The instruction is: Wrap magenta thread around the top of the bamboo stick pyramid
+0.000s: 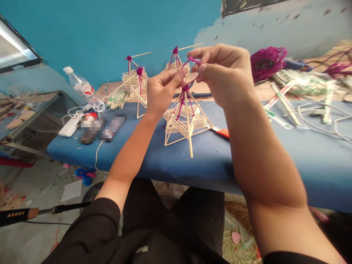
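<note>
A frame of thin wooden sticks (189, 121) stands on the blue table, its sticks meeting at a peak bound with purple string. Just above that peak, a loop of purple string (194, 60) runs between my two hands. My left hand (163, 90) pinches the string between thumb and forefinger, left of the peak. Opposite it, my right hand (227, 71) pinches another part of the string, slightly higher. Behind my hands are more stick frames (134, 82) with purple-tied tops; one is partly hidden by my left hand.
A plastic bottle (79, 84), a white power bank (70, 126) and a phone (114, 127) are at the left. An orange-handled cutter (222, 132) lies beside the frame, partly under my right arm. At the right sit a purple string bundle (268, 62), wrapped chopsticks (286, 102) and a white cable (316, 121).
</note>
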The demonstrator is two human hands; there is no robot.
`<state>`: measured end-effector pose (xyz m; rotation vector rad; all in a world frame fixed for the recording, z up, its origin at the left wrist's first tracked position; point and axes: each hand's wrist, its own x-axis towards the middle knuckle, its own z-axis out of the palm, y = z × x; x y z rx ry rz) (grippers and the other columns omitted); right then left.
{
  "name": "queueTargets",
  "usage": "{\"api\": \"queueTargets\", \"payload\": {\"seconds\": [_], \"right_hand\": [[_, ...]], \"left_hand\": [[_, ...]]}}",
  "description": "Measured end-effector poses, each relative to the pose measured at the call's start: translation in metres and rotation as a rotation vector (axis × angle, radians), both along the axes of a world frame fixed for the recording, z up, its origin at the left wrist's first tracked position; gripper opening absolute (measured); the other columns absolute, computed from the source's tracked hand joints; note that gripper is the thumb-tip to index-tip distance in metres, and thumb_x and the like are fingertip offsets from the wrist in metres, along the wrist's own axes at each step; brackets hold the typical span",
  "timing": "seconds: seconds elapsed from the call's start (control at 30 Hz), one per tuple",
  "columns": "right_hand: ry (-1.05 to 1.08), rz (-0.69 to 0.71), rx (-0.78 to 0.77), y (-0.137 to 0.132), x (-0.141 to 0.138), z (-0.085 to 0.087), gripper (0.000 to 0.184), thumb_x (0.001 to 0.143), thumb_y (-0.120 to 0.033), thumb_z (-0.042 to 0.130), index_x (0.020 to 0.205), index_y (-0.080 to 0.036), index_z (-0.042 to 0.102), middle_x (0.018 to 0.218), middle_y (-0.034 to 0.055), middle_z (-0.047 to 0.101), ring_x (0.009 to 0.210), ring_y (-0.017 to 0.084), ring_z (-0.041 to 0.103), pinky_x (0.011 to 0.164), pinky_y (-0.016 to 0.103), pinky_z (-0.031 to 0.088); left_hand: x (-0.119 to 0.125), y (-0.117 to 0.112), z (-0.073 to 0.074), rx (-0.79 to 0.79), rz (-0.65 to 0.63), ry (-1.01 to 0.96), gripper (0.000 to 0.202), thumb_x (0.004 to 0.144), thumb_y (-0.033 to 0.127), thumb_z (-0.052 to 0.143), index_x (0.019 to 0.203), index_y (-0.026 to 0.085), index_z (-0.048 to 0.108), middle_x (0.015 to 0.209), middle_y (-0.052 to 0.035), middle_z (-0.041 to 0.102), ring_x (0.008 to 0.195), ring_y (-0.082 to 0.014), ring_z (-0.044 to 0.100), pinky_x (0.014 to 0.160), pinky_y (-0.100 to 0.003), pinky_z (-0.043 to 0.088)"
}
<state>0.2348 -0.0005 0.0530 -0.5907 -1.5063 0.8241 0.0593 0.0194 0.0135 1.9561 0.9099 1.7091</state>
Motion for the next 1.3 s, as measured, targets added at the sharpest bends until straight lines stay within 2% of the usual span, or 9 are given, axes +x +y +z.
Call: {"api": "queueTargets", "payload": {"seconds": [0.13,0.27,0.43,0.57,0.67,0.83,0.97,1.07,1.3], "right_hand": [[-0.004,0.085,0.001,-0.002,-0.003,-0.001,0.024,0.063,-0.038,0.090,0.068,-0.032,0.068,0.087,0.0071,0.076,0.094,0.032,0.068,0.073,0.048,0.057],[-0.012,0.024,-0.012,-0.004,-0.005,-0.001,0.020,0.064,-0.035,0.090,0.072,-0.032,0.072,0.083,0.0075,0.076,0.091,0.032,0.067,0.079,0.053,0.058],[-0.014,-0.043,0.032,-0.003,-0.002,0.000,0.015,0.069,-0.030,0.088,0.073,-0.031,0.074,0.075,0.0057,0.073,0.082,0.029,0.067,0.075,0.051,0.059],[-0.119,-0.101,0.027,-0.008,0.001,0.002,0.015,0.070,-0.024,0.087,0.069,-0.030,0.073,0.073,0.0044,0.072,0.078,0.029,0.066,0.068,0.049,0.059],[-0.248,-0.173,0.064,-0.012,0.003,0.003,0.014,0.071,-0.022,0.084,0.068,-0.029,0.073,0.073,0.0048,0.070,0.076,0.028,0.066,0.065,0.047,0.058],[-0.440,-0.304,0.213,-0.015,0.005,0.006,0.019,0.068,-0.012,0.077,0.065,-0.030,0.071,0.071,0.0034,0.067,0.073,0.027,0.065,0.078,0.049,0.058],[-0.413,-0.240,0.171,-0.018,0.004,0.007,0.026,0.066,-0.009,0.079,0.063,-0.028,0.062,0.070,0.0035,0.064,0.079,0.028,0.067,0.070,0.043,0.058],[-0.349,-0.168,0.096,-0.019,0.002,0.006,0.024,0.068,-0.010,0.077,0.064,-0.028,0.061,0.064,0.0019,0.060,0.071,0.025,0.064,0.062,0.041,0.055],[-0.225,-0.067,-0.001,-0.008,0.003,0.002,0.018,0.071,-0.014,0.077,0.061,-0.025,0.066,0.060,0.0009,0.057,0.062,0.020,0.058,0.055,0.037,0.053]], "left_hand": [[0.006,-0.015,0.008,0.026,-0.007,0.040,0.039,0.102,0.054,0.070,0.081,0.022,0.076,0.073,0.0008,0.069,0.076,-0.0156,0.073,0.074,-0.033,0.066],[0.009,-0.019,0.008,0.032,-0.013,0.051,0.031,0.101,0.048,0.072,0.086,0.022,0.078,0.074,-0.0006,0.072,0.070,-0.0154,0.072,0.066,-0.031,0.063],[0.007,-0.018,0.002,0.059,0.034,0.036,0.013,0.100,0.035,0.073,0.107,0.025,0.075,0.084,-0.0006,0.078,0.074,-0.0150,0.074,0.068,-0.030,0.061],[0.007,-0.023,0.001,0.093,0.104,0.044,0.024,0.098,0.021,0.069,0.120,0.028,0.063,0.095,-0.0016,0.080,0.084,-0.0162,0.076,0.072,-0.032,0.060],[0.005,-0.027,0.001,0.162,0.158,0.084,0.018,0.098,0.019,0.068,0.113,0.028,0.063,0.099,-0.0030,0.078,0.093,-0.0178,0.075,0.080,-0.034,0.060],[0.002,-0.028,0.000,0.266,0.275,0.199,0.009,0.098,0.018,0.068,0.093,0.027,0.069,0.097,-0.0038,0.076,0.100,-0.0209,0.071,0.094,-0.041,0.060],[-0.001,-0.025,-0.001,0.328,0.295,0.241,0.015,0.098,0.015,0.065,0.089,0.026,0.071,0.097,-0.0031,0.076,0.105,-0.0220,0.070,0.106,-0.046,0.058],[-0.001,-0.025,-0.002,0.309,0.273,0.246,0.010,0.097,0.018,0.068,0.090,0.024,0.073,0.098,-0.0043,0.076,0.106,-0.0236,0.069,0.109,-0.048,0.056],[0.006,-0.031,0.001,0.294,0.248,0.243,0.008,0.094,0.030,0.079,0.092,0.024,0.076,0.095,-0.0045,0.079,0.098,-0.0223,0.070,0.101,-0.046,0.056]]}}
